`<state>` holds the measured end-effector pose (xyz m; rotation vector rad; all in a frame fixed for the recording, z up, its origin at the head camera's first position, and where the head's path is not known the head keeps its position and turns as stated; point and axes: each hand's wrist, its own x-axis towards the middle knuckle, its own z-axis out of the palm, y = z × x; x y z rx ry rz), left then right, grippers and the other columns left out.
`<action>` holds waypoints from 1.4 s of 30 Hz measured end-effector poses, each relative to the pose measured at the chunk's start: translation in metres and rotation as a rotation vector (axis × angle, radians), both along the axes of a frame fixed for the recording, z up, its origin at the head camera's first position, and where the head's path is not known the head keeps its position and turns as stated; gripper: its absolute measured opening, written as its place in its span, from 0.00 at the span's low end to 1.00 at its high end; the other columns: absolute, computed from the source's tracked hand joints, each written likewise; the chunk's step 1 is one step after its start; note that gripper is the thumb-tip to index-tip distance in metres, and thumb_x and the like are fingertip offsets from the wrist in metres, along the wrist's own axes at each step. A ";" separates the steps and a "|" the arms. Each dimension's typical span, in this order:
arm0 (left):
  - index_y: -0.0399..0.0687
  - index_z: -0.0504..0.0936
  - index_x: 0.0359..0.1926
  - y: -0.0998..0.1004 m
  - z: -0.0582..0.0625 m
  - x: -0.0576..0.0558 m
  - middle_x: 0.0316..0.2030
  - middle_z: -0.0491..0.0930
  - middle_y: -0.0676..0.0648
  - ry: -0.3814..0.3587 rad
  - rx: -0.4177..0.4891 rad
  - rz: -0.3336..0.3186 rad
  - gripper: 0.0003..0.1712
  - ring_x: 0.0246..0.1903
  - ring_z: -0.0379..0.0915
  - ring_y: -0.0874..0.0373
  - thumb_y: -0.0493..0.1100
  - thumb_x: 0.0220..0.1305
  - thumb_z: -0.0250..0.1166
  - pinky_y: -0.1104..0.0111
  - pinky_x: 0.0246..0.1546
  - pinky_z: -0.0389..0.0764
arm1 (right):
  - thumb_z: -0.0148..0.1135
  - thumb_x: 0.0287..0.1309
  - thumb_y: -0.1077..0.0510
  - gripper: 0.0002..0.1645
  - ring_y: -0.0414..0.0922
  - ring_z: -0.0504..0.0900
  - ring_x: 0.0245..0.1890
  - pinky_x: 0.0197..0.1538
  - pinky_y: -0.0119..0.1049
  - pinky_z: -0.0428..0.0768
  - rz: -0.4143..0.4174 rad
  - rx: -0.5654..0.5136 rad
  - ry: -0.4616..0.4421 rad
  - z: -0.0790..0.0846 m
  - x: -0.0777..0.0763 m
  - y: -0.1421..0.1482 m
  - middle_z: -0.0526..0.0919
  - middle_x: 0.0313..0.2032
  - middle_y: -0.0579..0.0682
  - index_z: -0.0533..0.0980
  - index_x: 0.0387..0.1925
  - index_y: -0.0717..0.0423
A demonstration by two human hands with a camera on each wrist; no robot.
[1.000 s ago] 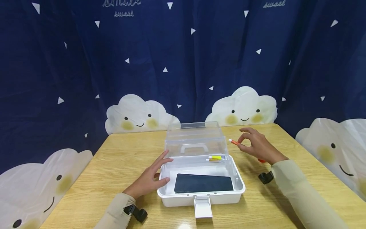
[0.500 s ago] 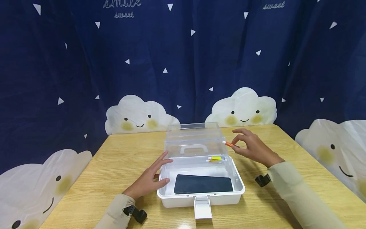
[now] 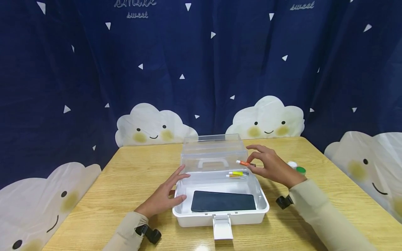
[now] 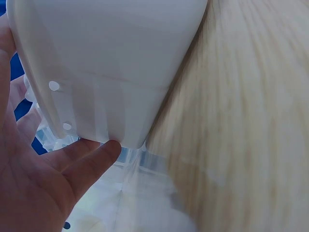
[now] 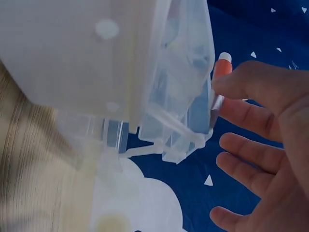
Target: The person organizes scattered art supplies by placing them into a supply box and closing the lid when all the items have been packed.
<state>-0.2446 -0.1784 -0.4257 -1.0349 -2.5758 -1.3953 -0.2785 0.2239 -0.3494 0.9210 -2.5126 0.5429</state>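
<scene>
A white plastic box [image 3: 185, 220] stands on the table with its clear lid [image 3: 213, 148] tipped back. My right hand [image 3: 273, 167] pinches a small orange tube [image 3: 243, 163] with a white cap between thumb and fingertip. That tube is over the box's back right part; its flattened silvery end shows in the right wrist view. Just below it, yellow and amber tubes [image 3: 235, 173] lie in the tray behind the lid's hinge side. My left hand [image 3: 161, 197] rests against the box's left wall, fingers extended, also seen in the left wrist view. A dark flat slab [image 3: 223, 201] lies inside the box.
To the right, partly behind my right hand, stand a white-topped container [image 3: 292, 164] and a green-topped one [image 3: 300, 170]. The front latch [image 3: 223, 230] hangs down over the table's wood top [image 3: 144, 164]. A navy curtain [image 3: 176, 48] closes off the back.
My right hand has moved left with the orange tube, from beside the lid to over the tray. The green and white tops have come into sight. My left hand stays put.
</scene>
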 end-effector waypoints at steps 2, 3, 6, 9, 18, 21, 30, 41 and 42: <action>0.65 0.63 0.70 0.000 0.000 0.000 0.76 0.39 0.53 0.006 -0.001 -0.001 0.37 0.71 0.48 0.43 0.43 0.62 0.67 0.52 0.56 0.75 | 0.71 0.52 0.56 0.06 0.59 0.72 0.59 0.58 0.62 0.71 0.004 0.020 -0.004 0.000 0.002 -0.003 0.73 0.61 0.56 0.81 0.30 0.43; 0.65 0.63 0.70 0.000 0.000 0.000 0.76 0.39 0.53 0.007 0.000 -0.003 0.37 0.71 0.48 0.43 0.43 0.62 0.67 0.52 0.56 0.75 | 0.71 0.52 0.56 0.06 0.60 0.71 0.60 0.59 0.63 0.69 0.008 0.028 -0.006 0.000 0.002 -0.004 0.73 0.62 0.57 0.81 0.30 0.43; 0.65 0.62 0.70 0.000 -0.001 -0.001 0.76 0.39 0.53 0.013 -0.004 -0.005 0.37 0.71 0.49 0.45 0.44 0.62 0.67 0.53 0.56 0.75 | 0.71 0.52 0.56 0.06 0.60 0.70 0.61 0.59 0.65 0.66 0.018 0.044 -0.018 -0.001 0.004 -0.007 0.72 0.63 0.57 0.81 0.30 0.42; 0.66 0.62 0.70 0.000 -0.002 -0.001 0.76 0.39 0.53 0.011 -0.008 -0.003 0.37 0.71 0.49 0.47 0.45 0.62 0.66 0.54 0.56 0.75 | 0.72 0.52 0.55 0.06 0.59 0.69 0.62 0.60 0.66 0.63 0.020 0.050 -0.035 -0.002 0.005 -0.009 0.71 0.64 0.57 0.80 0.30 0.41; 0.66 0.62 0.70 0.001 -0.001 -0.002 0.76 0.39 0.54 0.010 -0.009 0.000 0.37 0.71 0.49 0.45 0.44 0.62 0.67 0.51 0.56 0.75 | 0.72 0.51 0.56 0.06 0.57 0.67 0.64 0.61 0.66 0.61 0.026 0.063 -0.050 -0.005 0.005 -0.010 0.71 0.64 0.57 0.81 0.30 0.42; 0.65 0.62 0.70 0.001 -0.002 -0.001 0.76 0.39 0.54 0.017 -0.006 -0.009 0.37 0.71 0.49 0.45 0.45 0.62 0.66 0.52 0.55 0.75 | 0.72 0.51 0.56 0.06 0.57 0.67 0.64 0.61 0.66 0.62 0.026 0.064 -0.042 -0.006 0.005 -0.010 0.71 0.64 0.57 0.81 0.30 0.42; 0.64 0.62 0.70 0.001 -0.002 -0.001 0.76 0.40 0.53 0.027 -0.004 -0.009 0.37 0.71 0.49 0.45 0.46 0.62 0.66 0.52 0.55 0.76 | 0.73 0.51 0.55 0.05 0.58 0.69 0.63 0.59 0.66 0.67 0.028 0.062 -0.035 -0.006 0.005 -0.010 0.71 0.64 0.57 0.83 0.30 0.42; 0.67 0.62 0.69 0.002 -0.002 -0.001 0.76 0.39 0.55 0.012 -0.004 -0.003 0.37 0.71 0.50 0.47 0.45 0.62 0.66 0.53 0.55 0.76 | 0.72 0.52 0.55 0.04 0.58 0.71 0.61 0.58 0.59 0.72 0.051 0.073 -0.025 -0.007 0.004 -0.009 0.70 0.64 0.57 0.85 0.33 0.43; 0.67 0.62 0.69 0.002 -0.002 -0.001 0.76 0.39 0.55 0.012 -0.004 -0.002 0.37 0.71 0.50 0.48 0.45 0.62 0.66 0.53 0.55 0.76 | 0.72 0.52 0.55 0.05 0.57 0.71 0.61 0.58 0.59 0.73 0.053 0.072 -0.024 -0.007 0.004 -0.009 0.70 0.64 0.58 0.85 0.33 0.43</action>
